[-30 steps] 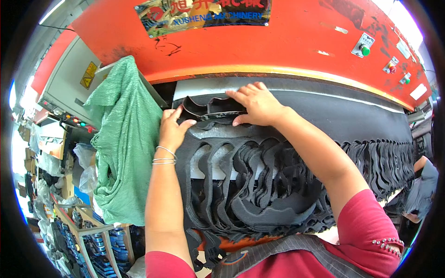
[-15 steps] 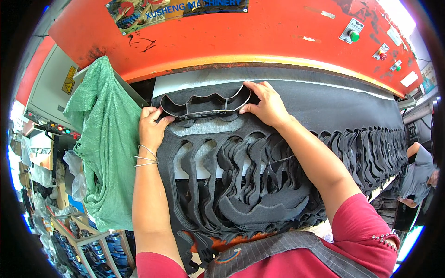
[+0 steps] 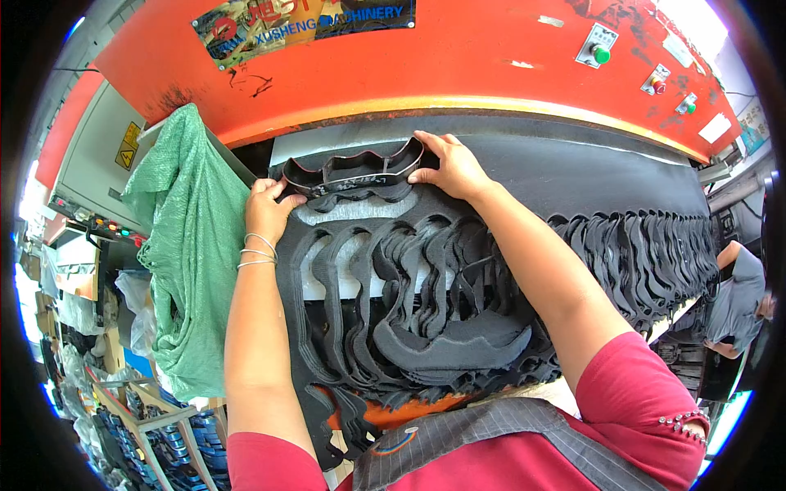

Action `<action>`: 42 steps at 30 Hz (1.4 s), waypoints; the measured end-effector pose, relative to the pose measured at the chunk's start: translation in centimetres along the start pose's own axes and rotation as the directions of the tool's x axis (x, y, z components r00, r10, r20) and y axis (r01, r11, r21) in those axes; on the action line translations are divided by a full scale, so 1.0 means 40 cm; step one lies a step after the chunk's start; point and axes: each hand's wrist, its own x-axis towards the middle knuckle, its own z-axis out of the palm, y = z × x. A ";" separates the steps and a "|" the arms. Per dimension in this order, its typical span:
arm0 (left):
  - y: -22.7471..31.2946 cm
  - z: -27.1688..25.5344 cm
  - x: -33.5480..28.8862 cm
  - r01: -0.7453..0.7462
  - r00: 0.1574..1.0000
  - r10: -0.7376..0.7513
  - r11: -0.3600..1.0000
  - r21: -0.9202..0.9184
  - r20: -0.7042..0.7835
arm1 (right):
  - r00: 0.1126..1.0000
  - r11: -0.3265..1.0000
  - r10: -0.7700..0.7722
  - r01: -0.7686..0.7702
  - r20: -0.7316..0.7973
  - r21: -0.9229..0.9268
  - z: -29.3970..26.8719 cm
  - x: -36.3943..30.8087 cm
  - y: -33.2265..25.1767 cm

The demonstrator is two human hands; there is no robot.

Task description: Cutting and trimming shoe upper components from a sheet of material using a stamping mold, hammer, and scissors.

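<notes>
A black metal cutting die [image 3: 354, 172] with a wavy outline lies flat on the black foam sheet [image 3: 573, 176], just under the red press head [image 3: 426, 61]. My left hand [image 3: 266, 210] grips the die's left end; silver bangles ring that wrist. My right hand [image 3: 450, 166] presses its right end, fingers bent over the rim. Below the die the sheet is a web of cut-out holes [image 3: 393, 278], with the white bed showing through. A loose cut foam piece [image 3: 458, 344] lies on the web near my body.
A green mesh bag [image 3: 192, 245] hangs at the left of the press. Buttons, one green [image 3: 602, 54] and one red [image 3: 658, 85], sit on the red head at upper right. Another person [image 3: 737, 299] stands at the far right. Shelves with stacked goods [image 3: 155, 425] are lower left.
Both hands have slid the die to the left along the sheet, and it now lies flat under the press head with a hand on each end.
</notes>
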 end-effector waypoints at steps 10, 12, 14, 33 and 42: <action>-0.042 -0.009 -0.013 -0.027 0.999 0.036 0.980 -0.197 0.039 | 0.997 0.997 0.074 -0.074 -0.009 0.023 0.003 -0.003 -0.005; -0.028 -0.006 -0.013 -0.013 1.000 0.017 0.980 -0.196 0.021 | 0.998 0.998 0.063 -0.063 -0.015 0.030 0.009 0.003 -0.007; -0.026 -0.003 -0.014 -0.055 0.998 0.050 0.987 -0.151 -0.041 | 0.998 0.999 0.040 -0.040 -0.052 -0.006 0.013 0.005 -0.008; 0.077 -0.075 0.001 0.080 0.994 -0.074 0.994 0.071 -0.078 | 0.993 0.995 0.097 -0.099 0.071 0.022 -0.026 0.001 0.003; 0.658 -0.056 -0.192 -0.001 0.891 0.239 0.851 -0.525 0.386 | 0.985 0.982 0.075 -0.045 -0.158 0.184 -0.458 -0.266 0.091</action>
